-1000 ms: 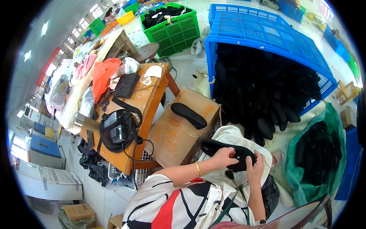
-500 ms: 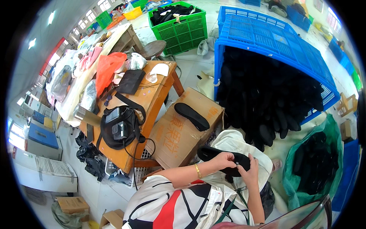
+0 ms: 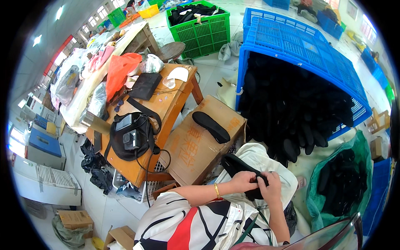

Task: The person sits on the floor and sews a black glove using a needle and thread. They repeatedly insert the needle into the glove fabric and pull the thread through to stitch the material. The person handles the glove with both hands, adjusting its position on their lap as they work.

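A black cloth shoe [image 3: 234, 165] is held low in front of me over a white cloth [image 3: 286, 178]. My left hand [image 3: 243, 182] pinches the shoe's near end, thumb and fingers together. Right beside it, my right hand [image 3: 271, 186] grips the same end, its fingertips almost touching the left ones. Anything small between the fingertips is too hidden to tell. Another black shoe [image 3: 211, 126] lies on top of a cardboard box [image 3: 183, 157], just beyond the held one.
Black shoes spill from a tipped blue crate [image 3: 308, 46] at the far right. A green sack [image 3: 316, 208] of black items stands to my right. Left of the box is a wooden table [image 3: 170, 109] with a black bag [image 3: 132, 139] and cable. A green crate [image 3: 204, 37] stands farther back.
The shoe has turned so its far end points more away from me. My hands have come closer together at its near end, the right one shifting left.
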Demonstrator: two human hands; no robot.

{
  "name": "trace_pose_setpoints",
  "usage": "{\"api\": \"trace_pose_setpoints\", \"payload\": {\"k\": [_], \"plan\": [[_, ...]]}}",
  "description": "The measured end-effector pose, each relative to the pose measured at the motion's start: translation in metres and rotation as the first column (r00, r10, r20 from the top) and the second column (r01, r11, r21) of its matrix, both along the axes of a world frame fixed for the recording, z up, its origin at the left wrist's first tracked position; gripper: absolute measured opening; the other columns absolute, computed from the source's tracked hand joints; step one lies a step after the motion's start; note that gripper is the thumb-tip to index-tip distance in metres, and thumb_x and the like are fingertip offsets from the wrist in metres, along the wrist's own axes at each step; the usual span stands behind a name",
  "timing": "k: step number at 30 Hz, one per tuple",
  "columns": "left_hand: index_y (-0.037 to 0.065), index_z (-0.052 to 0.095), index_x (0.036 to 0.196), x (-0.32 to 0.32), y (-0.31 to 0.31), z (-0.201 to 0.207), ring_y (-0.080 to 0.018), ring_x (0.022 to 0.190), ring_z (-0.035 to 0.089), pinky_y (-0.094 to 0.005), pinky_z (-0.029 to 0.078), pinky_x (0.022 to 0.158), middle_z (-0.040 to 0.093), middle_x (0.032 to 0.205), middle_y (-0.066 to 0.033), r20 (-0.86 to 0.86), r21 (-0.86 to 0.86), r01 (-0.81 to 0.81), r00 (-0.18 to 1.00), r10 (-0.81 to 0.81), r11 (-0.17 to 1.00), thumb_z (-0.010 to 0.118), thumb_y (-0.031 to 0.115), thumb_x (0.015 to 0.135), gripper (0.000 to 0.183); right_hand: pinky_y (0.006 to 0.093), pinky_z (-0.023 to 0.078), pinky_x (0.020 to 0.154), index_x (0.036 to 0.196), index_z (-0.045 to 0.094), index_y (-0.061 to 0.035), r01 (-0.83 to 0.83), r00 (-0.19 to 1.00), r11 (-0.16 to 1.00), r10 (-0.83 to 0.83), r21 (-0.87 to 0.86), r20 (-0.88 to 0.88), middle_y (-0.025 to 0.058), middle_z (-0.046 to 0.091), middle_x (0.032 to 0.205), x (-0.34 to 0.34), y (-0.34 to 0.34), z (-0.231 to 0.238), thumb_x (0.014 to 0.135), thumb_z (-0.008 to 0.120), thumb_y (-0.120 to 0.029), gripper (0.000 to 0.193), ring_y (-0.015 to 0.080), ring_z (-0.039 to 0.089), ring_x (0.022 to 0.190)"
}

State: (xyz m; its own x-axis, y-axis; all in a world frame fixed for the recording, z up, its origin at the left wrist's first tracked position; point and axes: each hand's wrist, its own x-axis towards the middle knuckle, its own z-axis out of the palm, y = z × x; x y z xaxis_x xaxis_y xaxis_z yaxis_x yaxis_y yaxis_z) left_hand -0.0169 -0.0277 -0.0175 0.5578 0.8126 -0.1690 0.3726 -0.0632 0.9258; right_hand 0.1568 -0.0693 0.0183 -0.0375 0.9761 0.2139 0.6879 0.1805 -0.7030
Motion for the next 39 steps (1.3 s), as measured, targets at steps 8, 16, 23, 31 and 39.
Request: {"api": "trace_pose_setpoints", "payload": {"k": [8, 16, 23, 31, 39], "plan": [[0.001, 0.059, 0.075, -0.003, 0.003, -0.007, -0.0347, 0.070, 0.062, -0.0418, 0.047, 0.061, 0.063, 0.072, -0.0164, -0.013, 0.079, -0.030, 0.999, 0.031, 0.996, 0.071, 0.032, 0.076, 0.033, 0.0425, 0.046, 0.068, 0.092, 0.066, -0.0026, -0.026, 0.998, 1.000, 0.026, 0.000, -0.052, 0.0136, 0.056, 0.080, -0.006, 0.000, 0.006, 0.075, 0.076, -0.011, 0.022, 0.0341, 0.056, 0.079], [0.002, 0.056, 0.076, 0.001, 0.005, -0.007, -0.0299, 0.062, 0.058, -0.0390, 0.044, 0.056, 0.060, 0.068, -0.0141, -0.033, 0.128, -0.003, 0.999, 0.008, 0.992, 0.073, 0.026, 0.079, 0.030, 0.0436, 0.044, 0.063, 0.080, 0.058, -0.0055, -0.059, 0.986, 0.975, 0.024, 0.214, 0.162, 0.0133, 0.056, 0.077, -0.010, -0.007, -0.001, 0.075, 0.076, -0.013, 0.020, 0.0325, 0.056, 0.074], [0.003, 0.057, 0.076, -0.001, 0.008, -0.004, -0.0208, 0.056, 0.051, -0.0345, 0.040, 0.054, 0.057, 0.064, -0.0106, -0.029, 0.059, 0.056, 0.998, -0.054, 0.997, 0.075, 0.035, 0.082, 0.037, 0.0381, 0.047, 0.064, 0.096, 0.064, -0.0003, 0.060, 0.997, 0.998, -0.059, 0.012, -0.054, 0.0146, 0.058, 0.082, -0.001, -0.002, -0.004, 0.082, 0.071, -0.011, 0.019, 0.0315, 0.059, 0.073], [0.002, 0.057, 0.074, -0.005, 0.011, -0.008, -0.0174, 0.058, 0.049, -0.0335, 0.041, 0.055, 0.055, 0.064, -0.0089, 0.013, -0.100, 0.048, 0.999, -0.047, 0.994, 0.074, 0.035, 0.083, 0.039, 0.0412, 0.045, 0.067, 0.084, 0.063, -0.0011, 0.142, 0.985, 0.981, -0.152, -0.129, -0.078, 0.0142, 0.059, 0.078, 0.000, -0.007, -0.012, 0.082, 0.072, -0.016, 0.018, 0.0333, 0.058, 0.074], [0.004, 0.064, 0.073, 0.013, 0.012, -0.021, -0.0039, 0.063, 0.048, -0.0251, 0.042, 0.056, 0.058, 0.066, 0.0052, 0.217, -0.391, 0.008, 0.972, 0.084, 0.920, 0.075, 0.016, 0.084, 0.019, 0.0459, 0.040, 0.058, 0.069, 0.057, 0.0032, 0.132, 0.955, 0.949, -0.200, -0.288, -0.221, 0.0219, 0.056, 0.066, 0.014, -0.008, -0.022, 0.093, 0.059, -0.026, 0.038, 0.0390, 0.054, 0.062]]}}
